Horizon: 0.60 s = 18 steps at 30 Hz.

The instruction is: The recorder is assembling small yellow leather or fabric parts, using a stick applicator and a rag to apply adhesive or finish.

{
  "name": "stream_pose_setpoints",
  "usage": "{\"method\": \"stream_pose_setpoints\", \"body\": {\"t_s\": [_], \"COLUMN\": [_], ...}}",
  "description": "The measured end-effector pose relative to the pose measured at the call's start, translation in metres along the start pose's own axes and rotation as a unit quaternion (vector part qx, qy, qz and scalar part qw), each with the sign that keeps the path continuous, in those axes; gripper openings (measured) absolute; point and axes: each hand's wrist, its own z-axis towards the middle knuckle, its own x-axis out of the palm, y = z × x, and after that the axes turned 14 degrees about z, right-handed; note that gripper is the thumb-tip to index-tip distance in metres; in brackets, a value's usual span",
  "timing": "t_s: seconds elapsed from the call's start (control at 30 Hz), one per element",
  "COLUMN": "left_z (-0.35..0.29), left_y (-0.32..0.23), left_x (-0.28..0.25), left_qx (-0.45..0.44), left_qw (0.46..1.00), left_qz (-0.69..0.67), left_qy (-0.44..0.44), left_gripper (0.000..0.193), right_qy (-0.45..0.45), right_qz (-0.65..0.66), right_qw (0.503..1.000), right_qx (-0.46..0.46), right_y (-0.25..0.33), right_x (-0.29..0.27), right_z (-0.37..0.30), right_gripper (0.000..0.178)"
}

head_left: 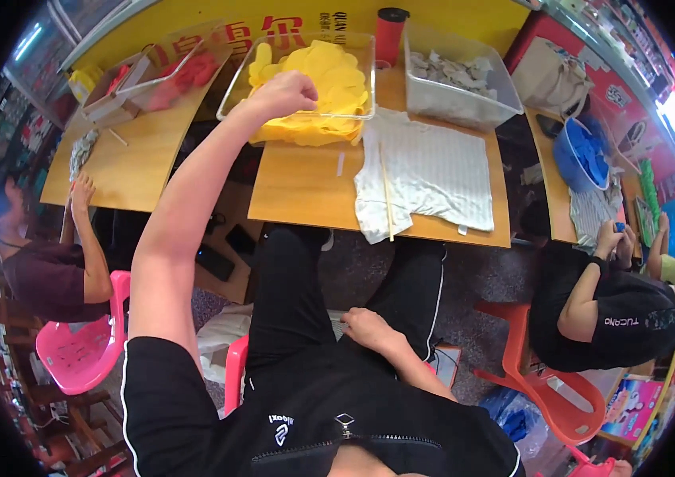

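My left hand (288, 91) reaches out over a clear plastic bin (228, 105) heaped with flat yellow pieces (325, 67). Its fingers are curled in at the top of the pile, and whatever they may hold is hidden. Resting on my lap, my right hand (371, 327) has loosely laid-out fingers with nothing visible in them. On the wooden table (306, 191) in front of me lies a pale striped shirt (441, 163). A thin wooden stick (387, 195) lies across it, its near end over the table edge. Left of the shirt is a short white strip (340, 164).
A red tumbler with a black lid (391, 36) stands behind, beside a clear bin of greyish scraps (465, 79). People sit at tables left (51, 262) and right (608, 318). A blue basin (580, 155) stands at right; an orange chair (516, 358) is near my right side.
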Motion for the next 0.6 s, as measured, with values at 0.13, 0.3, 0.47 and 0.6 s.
{"method": "stream_pose_setpoints", "body": {"t_s": [0.13, 0.3, 0.47, 0.6], "left_z": [0.06, 0.084, 0.086, 0.079], "left_y": [-0.009, -0.005, 0.017, 0.008], "left_x": [0.045, 0.096, 0.096, 0.062], "left_qx": [-0.078, -0.064, -0.091, -0.142], "left_qw": [0.98, 0.982, 0.983, 0.978], "left_qz": [0.095, 0.159, 0.148, 0.109], "left_qy": [0.155, 0.075, 0.057, 0.107], "left_gripper": [0.04, 0.049, 0.031, 0.024], "right_qy": [-0.004, -0.042, -0.028, -0.054], "right_qz": [-0.009, 0.035, 0.086, 0.226], "right_qw": [1.0, 0.998, 0.996, 0.97], "right_qx": [-0.001, -0.012, -0.011, -0.064], "right_y": [-0.008, -0.006, -0.005, -0.003], "right_x": [0.004, -0.002, -0.013, -0.046], "right_z": [0.0, -0.007, -0.007, -0.008], "right_gripper": [0.02, 0.015, 0.016, 0.022]}}
